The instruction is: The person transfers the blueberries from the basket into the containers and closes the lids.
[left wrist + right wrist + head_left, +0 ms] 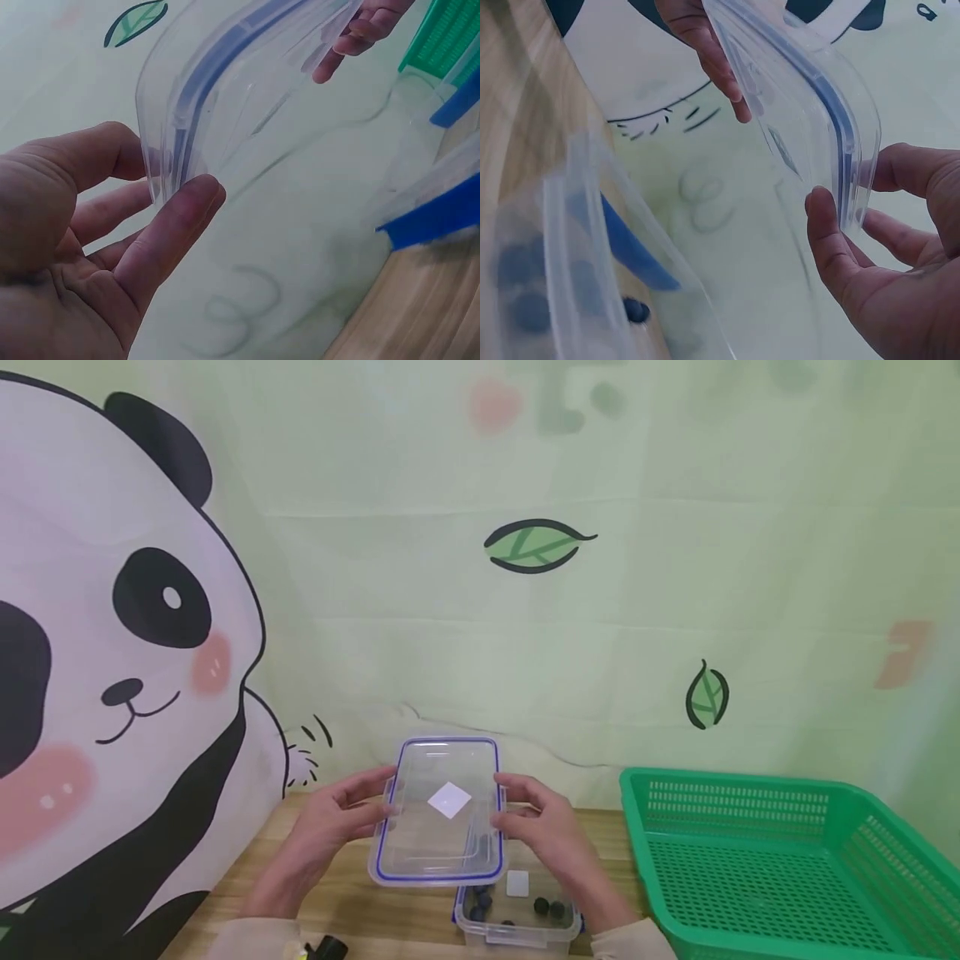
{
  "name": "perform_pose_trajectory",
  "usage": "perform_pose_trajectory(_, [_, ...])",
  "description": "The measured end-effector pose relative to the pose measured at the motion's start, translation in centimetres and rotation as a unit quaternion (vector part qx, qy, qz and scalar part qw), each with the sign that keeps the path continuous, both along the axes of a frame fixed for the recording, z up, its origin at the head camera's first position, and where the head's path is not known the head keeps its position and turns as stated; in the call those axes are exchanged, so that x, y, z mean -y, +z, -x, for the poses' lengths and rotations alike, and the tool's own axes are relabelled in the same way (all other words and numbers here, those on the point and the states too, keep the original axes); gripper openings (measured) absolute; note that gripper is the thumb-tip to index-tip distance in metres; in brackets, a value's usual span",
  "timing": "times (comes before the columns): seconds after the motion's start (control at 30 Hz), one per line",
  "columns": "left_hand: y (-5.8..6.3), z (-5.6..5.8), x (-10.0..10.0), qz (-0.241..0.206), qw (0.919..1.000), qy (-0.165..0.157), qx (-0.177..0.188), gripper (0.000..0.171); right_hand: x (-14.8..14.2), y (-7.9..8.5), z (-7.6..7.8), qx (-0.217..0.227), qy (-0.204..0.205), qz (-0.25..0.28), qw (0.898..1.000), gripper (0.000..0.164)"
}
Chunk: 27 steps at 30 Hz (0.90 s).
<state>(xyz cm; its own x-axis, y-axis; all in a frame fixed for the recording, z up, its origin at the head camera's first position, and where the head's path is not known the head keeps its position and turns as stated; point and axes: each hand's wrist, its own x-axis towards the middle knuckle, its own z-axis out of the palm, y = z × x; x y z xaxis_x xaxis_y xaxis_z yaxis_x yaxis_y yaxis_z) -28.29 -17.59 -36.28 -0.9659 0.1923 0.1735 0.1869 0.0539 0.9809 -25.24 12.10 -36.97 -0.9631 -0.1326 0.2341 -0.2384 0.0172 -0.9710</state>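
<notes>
Held up before the wall is a clear plastic container lid [442,852] with a blue sealing ring and a white square label [449,800]. My left hand [322,822] pinches its left edge between thumb and fingers, as the left wrist view also shows. On the opposite edge, my right hand [551,827] pinches the lid the same way; the right wrist view shows the lid's rim [847,165] between thumb and fingers. Below, a clear plastic box [525,935] with blue clips holds several dark round pieces [542,907] and a white square. The lid hides the box's back left part.
A large green plastic basket [757,877] stands to the right on the wooden table [405,918]. Behind the table hangs a cloth [420,568] printed with a panda and leaves. By my left sleeve a small black object [330,947] shows at the frame's bottom.
</notes>
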Motion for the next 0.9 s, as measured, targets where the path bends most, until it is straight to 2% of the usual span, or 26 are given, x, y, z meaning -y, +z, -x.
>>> perform_pose_trajectory(0.2, [0.2,0.2,-2.7,-0.021,0.9996,-0.017,0.000,0.061,-2.6,0.5,-0.4,-0.002,-0.031,-0.030,0.999,0.052])
perform_pose_trajectory(0.33, [0.2,0.4,-4.4,-0.030,0.9991,-0.029,-0.002,0.059,-4.1,0.5,-0.5,0.014,-0.051,-0.048,0.997,0.052])
perform_pose_trajectory(0.53, [0.1,0.8,-6.5,-0.030,0.9984,-0.047,-0.010,0.057,-6.0,0.6,-0.6,0.027,-0.060,-0.062,0.996,0.055])
perform_pose_trajectory(0.77, [0.0,1.0,-7.2,-0.040,0.9988,-0.028,-0.001,0.048,-6.9,0.7,-0.6,0.028,-0.069,-0.062,0.995,0.051])
perform_pose_trajectory(0.9, [-0.2,1.1,-7.1,-0.044,0.9989,-0.010,-0.012,0.043,-6.7,0.8,-0.6,0.041,-0.076,-0.043,0.995,0.041])
